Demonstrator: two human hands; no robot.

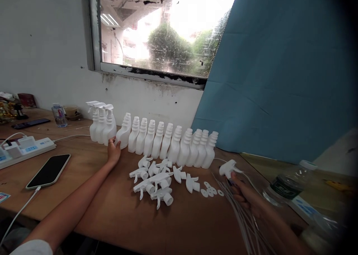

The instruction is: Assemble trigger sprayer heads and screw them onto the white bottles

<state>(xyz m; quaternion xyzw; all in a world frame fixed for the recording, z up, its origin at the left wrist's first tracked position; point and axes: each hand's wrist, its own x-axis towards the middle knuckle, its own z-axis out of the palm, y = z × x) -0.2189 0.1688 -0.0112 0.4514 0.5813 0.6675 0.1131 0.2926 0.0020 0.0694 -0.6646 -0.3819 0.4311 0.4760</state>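
Note:
My left hand (113, 151) reaches to the back row, its thumb and fingers closed at the lower left edge of a headless white spray bottle (123, 132). Just left of it stand three white bottles with trigger heads (110, 124). More open-necked white bottles (176, 146) line up to the right. On the right side, my right hand (241, 190) grips a white trigger sprayer head (228, 168) above a bundle of thin clear tubes (242, 221). Loose trigger heads (156, 180) lie heaped mid-table, beside several small white discs (209, 190).
A phone (49, 171) on a cable and a power strip (28, 148) lie at the left. Behind them stand a small bottle (59, 115) and a cup (71, 110). At right are a large water bottle (289, 184) and another power strip (304, 209). Wall and blue sheet (265, 72) bound the back.

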